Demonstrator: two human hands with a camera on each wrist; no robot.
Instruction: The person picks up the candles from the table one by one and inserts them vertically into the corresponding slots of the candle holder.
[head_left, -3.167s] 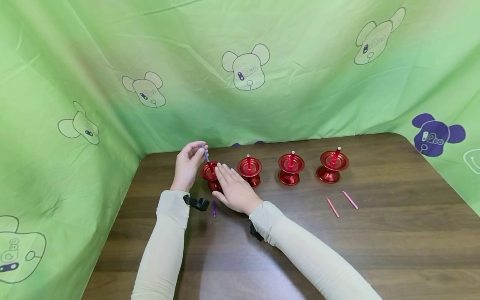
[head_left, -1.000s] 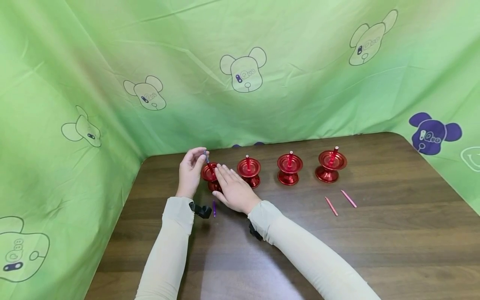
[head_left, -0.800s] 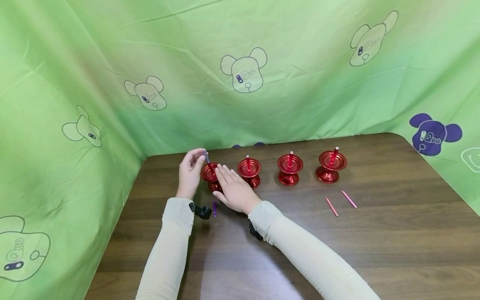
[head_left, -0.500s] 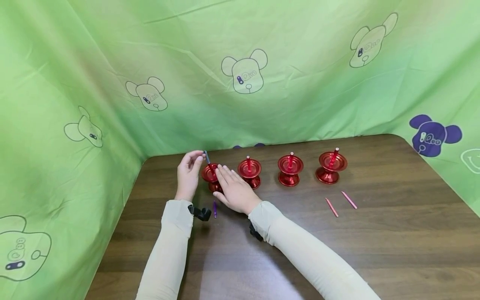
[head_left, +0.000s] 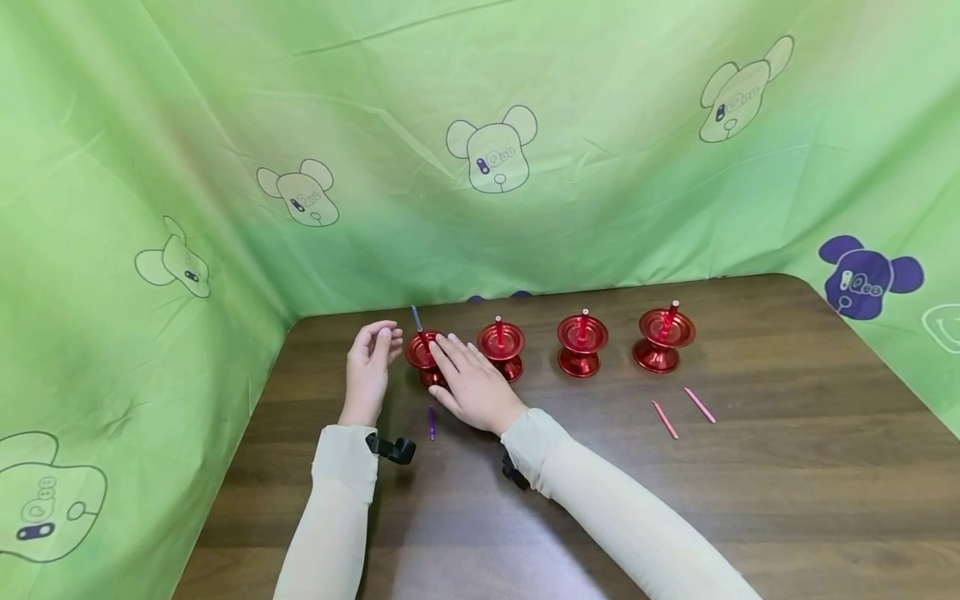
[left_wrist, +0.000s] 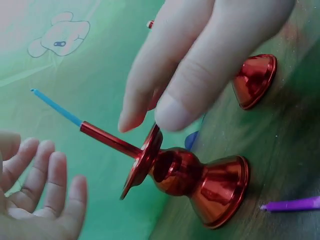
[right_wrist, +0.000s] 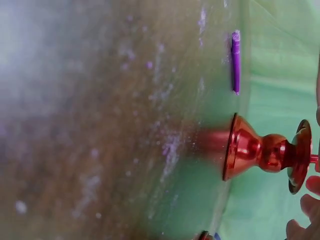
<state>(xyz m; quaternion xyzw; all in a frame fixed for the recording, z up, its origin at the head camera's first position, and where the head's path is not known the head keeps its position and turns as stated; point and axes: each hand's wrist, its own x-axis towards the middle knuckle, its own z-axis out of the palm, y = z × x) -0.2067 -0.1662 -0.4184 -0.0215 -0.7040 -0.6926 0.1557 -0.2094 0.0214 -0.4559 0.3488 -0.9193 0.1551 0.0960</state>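
In a red metal candle holder (left_wrist: pixel 220 190), the leftmost of the row, a thin blue candle (left_wrist: pixel 56 106) stands in the upright red tube (left_wrist: pixel 107 137) above the dish. My left hand (head_left: pixel 367 367) is just left of it, apart from the candle, fingers loosely bent around nothing. My right hand (head_left: pixel 472 383) lies with straight fingers at the right side of that holder's dish, its fingertips right at the rim in the left wrist view. On the table in front of this holder lies a purple candle (head_left: pixel 432 423).
Farther right along the table (head_left: pixel 600 517) stand three more red holders: one close by (head_left: pixel 501 340), a middle one (head_left: pixel 582 335) and a far right one (head_left: pixel 666 329). Two pink candles (head_left: pixel 664 420) lie before them. A green printed cloth (head_left: pixel 375 208) encloses the back and sides.
My left hand has let go of the blue candle and drawn back to the left and down. The candle stays standing in its holder. My right hand keeps its place.
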